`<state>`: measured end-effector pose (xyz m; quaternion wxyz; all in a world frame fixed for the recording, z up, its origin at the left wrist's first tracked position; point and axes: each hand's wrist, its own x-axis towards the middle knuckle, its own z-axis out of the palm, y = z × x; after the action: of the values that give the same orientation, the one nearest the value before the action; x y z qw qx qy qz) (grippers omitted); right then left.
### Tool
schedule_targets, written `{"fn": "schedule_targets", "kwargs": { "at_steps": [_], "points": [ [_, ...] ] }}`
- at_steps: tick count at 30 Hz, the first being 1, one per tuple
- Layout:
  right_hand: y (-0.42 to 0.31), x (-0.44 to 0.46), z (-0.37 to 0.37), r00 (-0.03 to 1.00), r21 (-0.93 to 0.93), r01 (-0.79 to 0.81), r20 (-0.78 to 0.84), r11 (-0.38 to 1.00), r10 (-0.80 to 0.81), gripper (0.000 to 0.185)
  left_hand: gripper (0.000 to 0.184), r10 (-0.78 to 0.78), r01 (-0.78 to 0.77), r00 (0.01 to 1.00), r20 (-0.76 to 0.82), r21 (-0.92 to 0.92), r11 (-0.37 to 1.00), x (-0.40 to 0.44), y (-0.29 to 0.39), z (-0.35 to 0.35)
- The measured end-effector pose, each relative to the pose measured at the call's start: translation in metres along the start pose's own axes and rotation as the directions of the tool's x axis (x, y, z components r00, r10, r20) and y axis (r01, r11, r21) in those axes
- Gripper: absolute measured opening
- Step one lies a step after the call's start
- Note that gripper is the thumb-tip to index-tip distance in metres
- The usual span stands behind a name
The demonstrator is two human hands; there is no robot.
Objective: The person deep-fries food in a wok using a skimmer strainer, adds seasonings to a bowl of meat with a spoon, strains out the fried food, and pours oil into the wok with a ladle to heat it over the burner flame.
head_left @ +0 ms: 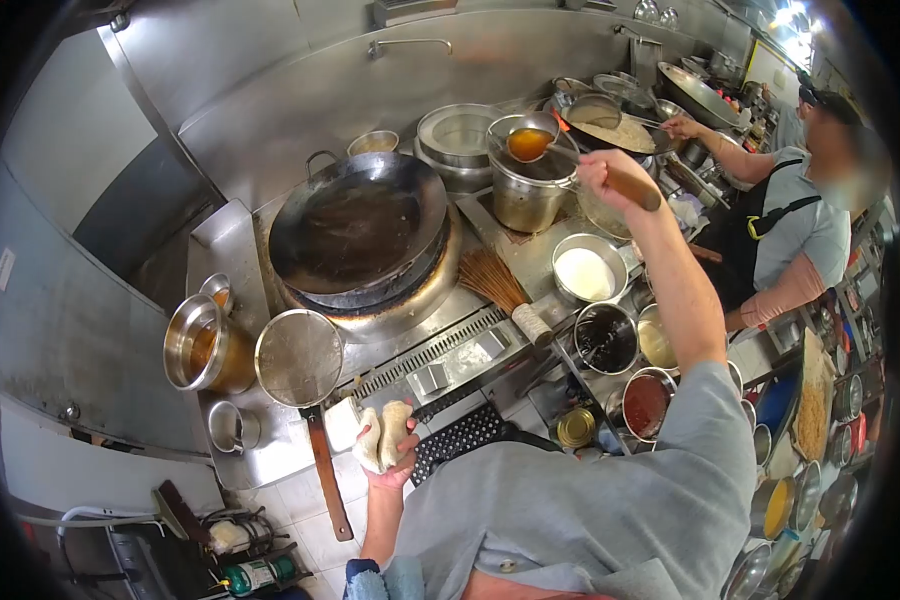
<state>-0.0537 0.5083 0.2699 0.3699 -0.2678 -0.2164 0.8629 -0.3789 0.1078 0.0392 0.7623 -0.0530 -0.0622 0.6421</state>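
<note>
My right hand (610,178) is closed around the wooden-handled ladle (568,153). The ladle's bowl holds orange-brown liquid and hangs over a tall metal pot (523,205). Down near the stove's front edge, my left hand (402,468) grips a folded whitish cloth (394,430). Beside that hand lies a round mesh strainer (299,358), its wooden handle sticking out past the counter edge. A large dark wok (355,230) sits on the burner, with a dark, shiny inside surface.
A bamboo brush (495,280) lies right of the wok. Metal pots with brownish liquid (210,350) stand at left. Containers of white (585,273), dark (606,338) and red (648,405) contents line the right. A co-worker (785,210) holds a strainer over another pan.
</note>
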Motion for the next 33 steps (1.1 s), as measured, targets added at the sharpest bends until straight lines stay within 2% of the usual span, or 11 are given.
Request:
{"fn": "schedule_targets", "kwargs": {
  "at_steps": [5, 7, 10, 12, 16, 20, 23, 26, 28, 31, 33],
  "points": [
    [0.011, -0.016, -0.042, 0.972, -0.649, 0.143, -0.051, 0.747, -0.23, 0.009, 0.075, -0.029, 0.036, 0.996, -0.084, 0.075, 0.997, 0.004, 0.0, -0.002],
    [0.004, -0.004, -0.08, 0.967, -0.878, 0.109, -0.016, 0.466, -0.256, 0.021, 0.075, -0.013, 0.023, 0.992, -0.127, 0.08, 0.996, 0.005, 0.001, -0.005],
    [0.024, -0.013, -0.075, 0.913, -0.947, 0.173, 0.051, 0.271, -0.405, 0.021, 0.077, 0.014, 0.006, 0.991, -0.136, 0.146, 0.989, 0.003, 0.001, -0.008],
    [0.04, -0.011, -0.06, 0.91, -0.841, 0.274, 0.069, 0.467, -0.41, 0.013, 0.081, 0.023, -0.001, 0.993, -0.118, 0.181, 0.984, 0.004, 0.0, -0.006],
    [0.076, 0.017, -0.035, 0.938, -0.186, 0.323, 0.193, 0.928, -0.288, 0.014, 0.092, 0.007, 0.002, 0.999, -0.047, 0.183, 0.983, 0.005, -0.001, -0.01],
    [0.121, 0.051, 0.004, 0.973, -0.225, 0.135, 0.214, 0.965, -0.086, 0.016, 0.057, 0.022, 0.006, 0.985, -0.171, 0.161, 0.987, 0.007, 0.0, -0.007],
    [0.157, 0.079, 0.021, 0.981, -0.692, 0.174, 0.184, 0.7, -0.063, 0.027, 0.047, 0.085, -0.049, 0.977, -0.198, 0.18, 0.982, 0.003, 0.0, -0.009],
    [0.191, 0.09, 0.029, 0.978, -0.908, 0.205, 0.2, 0.366, -0.05, 0.033, 0.046, 0.109, -0.088, 0.984, -0.138, 0.149, 0.985, -0.008, 0.0, -0.005],
    [0.202, 0.093, 0.035, 0.988, -0.898, 0.105, 0.142, 0.426, 0.057, 0.02, 0.046, 0.15, -0.132, 0.978, -0.147, 0.126, 0.983, -0.017, 0.0, -0.004],
    [0.208, 0.094, 0.04, 0.968, -0.521, -0.126, 0.124, 0.844, 0.22, 0.012, 0.046, 0.182, -0.169, 0.97, -0.162, 0.089, 0.982, -0.028, 0.001, -0.008],
    [0.205, 0.104, 0.046, 0.882, -0.043, -0.421, 0.212, 0.906, 0.42, 0.013, 0.047, 0.184, -0.174, 0.967, -0.177, 0.069, 0.982, -0.031, 0.002, -0.011]
  ]
}}
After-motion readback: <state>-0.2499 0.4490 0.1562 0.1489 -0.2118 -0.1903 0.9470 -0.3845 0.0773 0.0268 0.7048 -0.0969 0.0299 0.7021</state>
